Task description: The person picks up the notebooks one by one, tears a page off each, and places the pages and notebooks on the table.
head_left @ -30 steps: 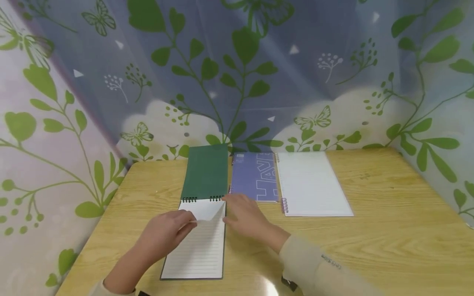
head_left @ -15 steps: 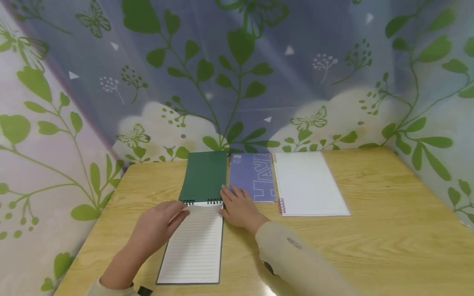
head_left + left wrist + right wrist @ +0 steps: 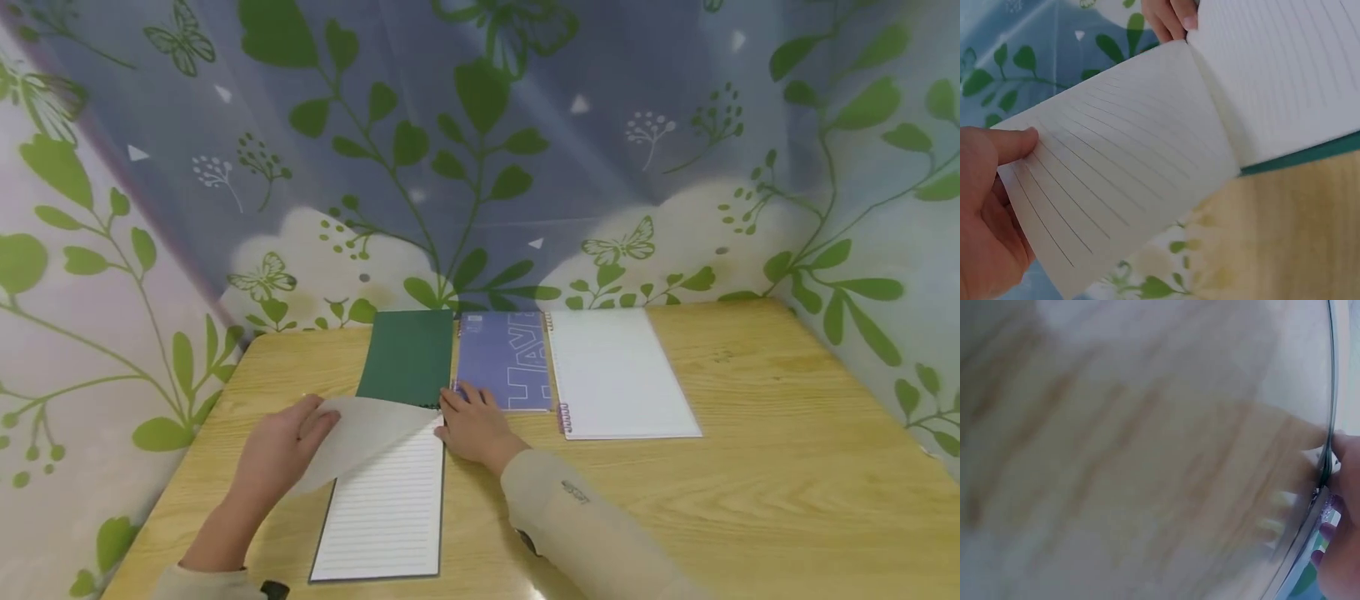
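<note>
In the head view, a spiral notepad (image 3: pixel 382 517) lies open with its green cover (image 3: pixel 408 358) folded back toward the wall and a lined page uppermost. My left hand (image 3: pixel 273 450) pinches a lined sheet (image 3: pixel 360 433) between thumb and fingers, raised and stretched to the left. In the left wrist view, the thumb lies on top of the sheet (image 3: pixel 1110 162). The sheet narrows to a corner at the binding; whether it is torn there cannot be told. My right hand (image 3: pixel 472 425) rests with extended fingers at the notepad's right edge by the coils, most of which the sheet hides.
Right of the green cover lies a purple notebook (image 3: pixel 502 358) with large outlined letters. Beside it, a larger white lined notebook (image 3: pixel 622 375) lies open with pink coils. All rest on a wooden table (image 3: pixel 787 500) against a leaf-patterned cloth (image 3: pixel 510 167).
My left hand has lifted and drawn the sheet left, away from the coils, so it now spreads over the left edge. My right hand keeps its place by the binding.
</note>
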{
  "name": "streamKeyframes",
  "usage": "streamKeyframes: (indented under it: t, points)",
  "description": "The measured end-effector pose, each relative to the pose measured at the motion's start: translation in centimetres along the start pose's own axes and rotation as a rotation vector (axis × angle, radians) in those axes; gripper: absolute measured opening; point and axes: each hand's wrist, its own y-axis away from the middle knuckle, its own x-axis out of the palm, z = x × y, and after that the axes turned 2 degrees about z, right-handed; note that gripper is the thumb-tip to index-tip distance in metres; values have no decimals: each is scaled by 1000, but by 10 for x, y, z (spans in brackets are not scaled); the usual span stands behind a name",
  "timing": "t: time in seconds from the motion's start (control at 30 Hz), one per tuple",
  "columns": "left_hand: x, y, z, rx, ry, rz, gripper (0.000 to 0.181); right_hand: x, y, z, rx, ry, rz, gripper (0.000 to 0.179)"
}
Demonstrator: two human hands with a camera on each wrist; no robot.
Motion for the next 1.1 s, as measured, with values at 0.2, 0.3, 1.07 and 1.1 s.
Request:
streamKeyframes:
  t: [0.2, 0.3, 1.07, 1.1]
  points:
    - [8, 1, 25, -218, 117, 21, 28, 2, 0, -1, 14, -49, -16, 54]
    - [14, 0, 34, -319, 162, 43, 32, 1, 0, -3, 12, -47, -13, 54]
    - [39, 10, 88, -518, 230, 100, 44, 4, 0, 2, -50, 170, 69, 55]
    - [39, 9, 88, -516, 229, 106, 45, 3, 0, 1, -48, 166, 71, 55]
